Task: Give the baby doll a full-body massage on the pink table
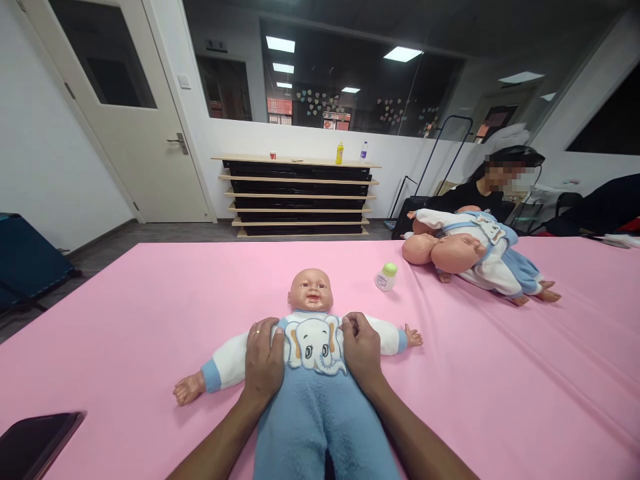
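A baby doll [311, 291] lies face up on the pink-covered table, arms spread to both sides. It wears a white and blue outfit [320, 400] with an elephant on the chest. My left hand [264, 360] rests at the chest's left edge near the shoulder, its fingers closed on the cloth by the blue strap. On the other side, my right hand [361, 347] has curled fingers pinching the outfit beside the elephant's ear. Exactly how much cloth is in each hand is hidden by the fingers.
A small bottle with a green cap [387, 277] stands right of the doll's head. More dolls [480, 250] lie piled at the back right, near a seated person [480, 190]. A dark phone [37, 443] lies at the front left. Stacked boards [300, 179] stand by the wall.
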`<move>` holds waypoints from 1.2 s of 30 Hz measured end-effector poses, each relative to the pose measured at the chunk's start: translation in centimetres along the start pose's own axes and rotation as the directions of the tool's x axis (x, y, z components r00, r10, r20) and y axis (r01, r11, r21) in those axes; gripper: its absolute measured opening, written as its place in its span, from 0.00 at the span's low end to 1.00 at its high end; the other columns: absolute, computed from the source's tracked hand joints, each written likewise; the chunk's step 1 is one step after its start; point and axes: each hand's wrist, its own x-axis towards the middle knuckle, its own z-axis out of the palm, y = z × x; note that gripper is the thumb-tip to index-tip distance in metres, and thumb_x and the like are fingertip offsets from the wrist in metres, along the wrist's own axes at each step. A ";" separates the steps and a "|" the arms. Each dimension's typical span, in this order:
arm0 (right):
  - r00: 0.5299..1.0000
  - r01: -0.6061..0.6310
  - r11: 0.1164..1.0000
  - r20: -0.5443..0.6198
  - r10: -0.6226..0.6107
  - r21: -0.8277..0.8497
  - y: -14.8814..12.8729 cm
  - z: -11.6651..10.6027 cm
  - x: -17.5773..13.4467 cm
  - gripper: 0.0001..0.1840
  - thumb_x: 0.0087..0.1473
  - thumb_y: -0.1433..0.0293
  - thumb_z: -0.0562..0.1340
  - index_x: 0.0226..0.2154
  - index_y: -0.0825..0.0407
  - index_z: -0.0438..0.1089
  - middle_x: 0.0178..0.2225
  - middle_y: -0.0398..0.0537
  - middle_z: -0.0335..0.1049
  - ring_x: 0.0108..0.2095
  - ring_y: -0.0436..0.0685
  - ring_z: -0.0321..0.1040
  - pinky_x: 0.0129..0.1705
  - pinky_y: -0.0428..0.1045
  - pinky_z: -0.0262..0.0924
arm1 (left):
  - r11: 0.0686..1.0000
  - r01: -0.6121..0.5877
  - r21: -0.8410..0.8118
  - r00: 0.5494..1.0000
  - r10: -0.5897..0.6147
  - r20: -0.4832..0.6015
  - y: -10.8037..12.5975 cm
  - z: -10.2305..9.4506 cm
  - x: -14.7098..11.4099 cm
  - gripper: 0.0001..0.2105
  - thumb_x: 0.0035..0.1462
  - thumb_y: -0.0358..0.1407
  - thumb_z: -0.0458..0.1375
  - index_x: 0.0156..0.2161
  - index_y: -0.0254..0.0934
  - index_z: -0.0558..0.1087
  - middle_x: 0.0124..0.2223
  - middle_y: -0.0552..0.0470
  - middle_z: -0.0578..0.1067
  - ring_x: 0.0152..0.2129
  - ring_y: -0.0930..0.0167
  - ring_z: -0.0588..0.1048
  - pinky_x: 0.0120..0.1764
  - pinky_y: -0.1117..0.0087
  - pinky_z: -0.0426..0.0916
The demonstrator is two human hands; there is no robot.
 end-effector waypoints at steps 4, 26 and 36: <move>0.990 0.136 0.991 0.030 -0.136 0.005 -0.5 0.0 -0.4 0.18 0.63 0.57 0.55 0.32 0.52 0.71 0.29 0.45 0.70 0.31 0.53 0.65 0.36 0.48 0.56 | 1.000 -0.009 0.018 1.000 0.009 0.022 -0.1 0.0 0.0 0.13 0.65 0.39 0.46 0.46 0.37 0.69 0.46 0.44 0.73 0.45 0.61 0.69 0.51 0.54 0.63; 0.965 0.253 0.964 0.089 -0.246 -0.079 -0.1 0.2 -0.4 0.12 0.53 0.59 0.68 0.27 0.51 0.76 0.29 0.46 0.65 0.36 0.55 0.61 0.41 0.50 0.55 | 0.932 -0.095 0.349 0.994 0.069 0.088 0.7 -0.7 0.5 0.16 0.63 0.43 0.49 0.38 0.37 0.76 0.37 0.44 0.71 0.40 0.59 0.69 0.50 0.52 0.62; 0.967 0.249 0.954 0.100 -0.235 -0.168 -1.1 -0.1 -0.6 0.13 0.57 0.58 0.64 0.29 0.49 0.77 0.32 0.47 0.63 0.39 0.56 0.60 0.43 0.51 0.56 | 0.918 -0.040 0.394 0.980 -0.041 0.197 0.4 -0.4 0.7 0.23 0.64 0.49 0.47 0.47 0.37 0.79 0.50 0.40 0.74 0.48 0.55 0.71 0.53 0.50 0.63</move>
